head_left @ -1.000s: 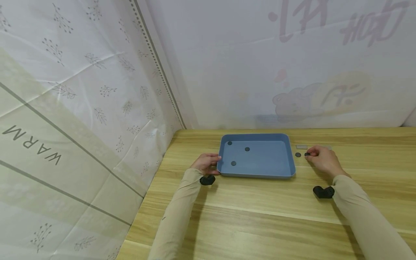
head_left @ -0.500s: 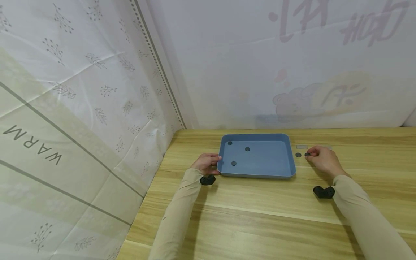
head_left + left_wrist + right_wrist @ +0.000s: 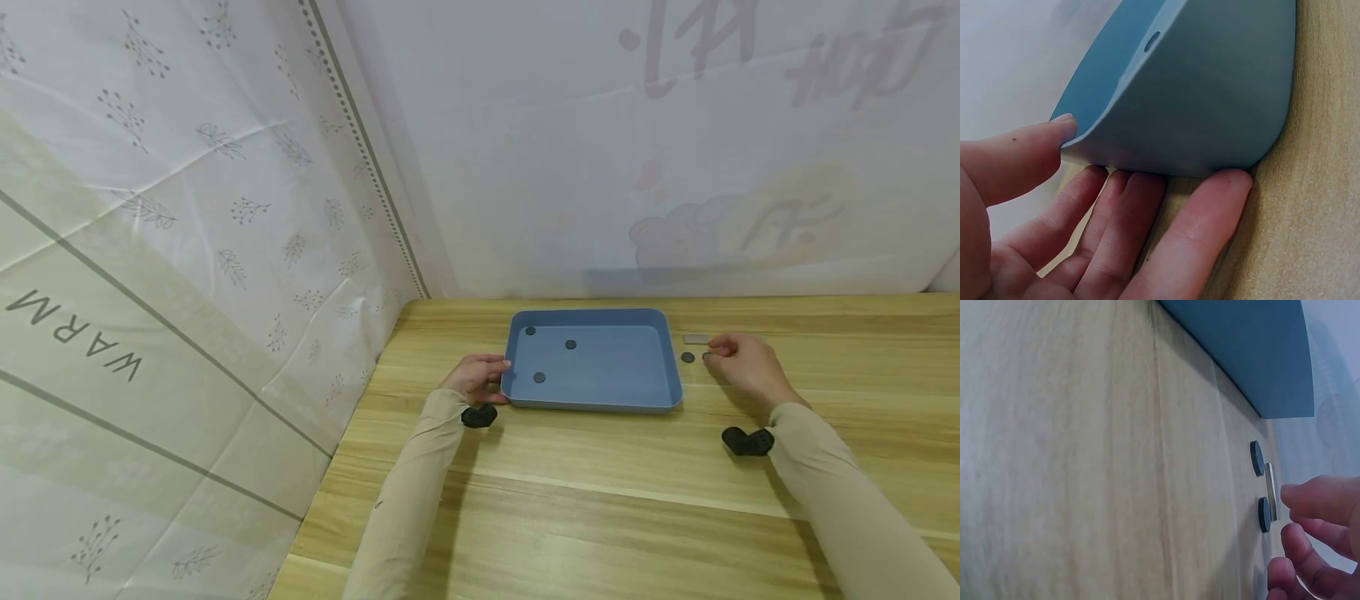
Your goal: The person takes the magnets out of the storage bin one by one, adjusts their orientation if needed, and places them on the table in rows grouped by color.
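Note:
At the left end of a shallow blue tray (image 3: 600, 407), my left hand (image 3: 474, 377) pinches the wall. In the left wrist view the thumb (image 3: 1063, 128) lies over the rim and the fingers (image 3: 1191, 231) touch the outside wall and lower edge. My right hand (image 3: 747, 367) is right of the tray, fingers loosely bent and holding nothing. Close by its fingertips, a small dark flat disc (image 3: 1264, 514) is on the table. Beside it is another such disc (image 3: 687, 357). A thin silvery rectangular plate (image 3: 695, 339) lies just behind them.
Three dark discs, including one near the middle (image 3: 571, 344), lie inside the tray. A second pale strip (image 3: 763, 339) shows mostly hidden behind the right hand. The wood-grain table (image 3: 570, 517) meets a printed cloth (image 3: 525, 167) at the back and another at the left.
The right hand's fingers have lifted slightly off the nearer disc, which they were touching before. My left hand and the tray have stayed in place.

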{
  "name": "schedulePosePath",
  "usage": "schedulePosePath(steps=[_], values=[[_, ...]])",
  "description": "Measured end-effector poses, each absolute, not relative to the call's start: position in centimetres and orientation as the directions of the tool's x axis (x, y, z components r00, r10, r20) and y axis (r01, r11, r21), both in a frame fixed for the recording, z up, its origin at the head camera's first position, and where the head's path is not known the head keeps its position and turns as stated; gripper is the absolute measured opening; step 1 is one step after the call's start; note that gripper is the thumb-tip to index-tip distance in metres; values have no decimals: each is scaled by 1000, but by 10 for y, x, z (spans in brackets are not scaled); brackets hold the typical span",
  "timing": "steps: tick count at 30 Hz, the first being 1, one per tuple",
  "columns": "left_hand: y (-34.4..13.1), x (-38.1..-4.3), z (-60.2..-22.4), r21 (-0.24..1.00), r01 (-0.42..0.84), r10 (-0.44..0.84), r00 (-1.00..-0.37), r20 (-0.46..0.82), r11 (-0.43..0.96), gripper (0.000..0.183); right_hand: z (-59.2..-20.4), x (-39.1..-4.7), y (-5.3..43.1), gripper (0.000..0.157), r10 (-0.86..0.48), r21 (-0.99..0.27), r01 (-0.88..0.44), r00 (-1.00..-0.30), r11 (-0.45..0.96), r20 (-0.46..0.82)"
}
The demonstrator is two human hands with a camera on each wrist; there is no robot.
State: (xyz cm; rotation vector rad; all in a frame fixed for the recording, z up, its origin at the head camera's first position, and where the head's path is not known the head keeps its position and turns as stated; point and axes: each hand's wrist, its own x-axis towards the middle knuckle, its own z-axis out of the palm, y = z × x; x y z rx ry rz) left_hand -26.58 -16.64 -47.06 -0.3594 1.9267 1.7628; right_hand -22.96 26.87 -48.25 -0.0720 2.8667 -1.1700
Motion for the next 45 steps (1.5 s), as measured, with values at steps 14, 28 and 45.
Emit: schedulePosePath(steps=[14,28,45], values=[[-167,-264,-469,847,-518,130,-837,-531,120,46,-464,-232,246,37,-60,-717,-77,-997,693,50],[-169,-266,-470,844,-522,138,-833,-535,121,48,-452,-235,208,36,-94,-742,-156,-988,652,125],[-166,-267,-471,846,-522,131,-836,-532,107,45,-463,-239,142,33,-178,-806,-164,-981,569,74]])
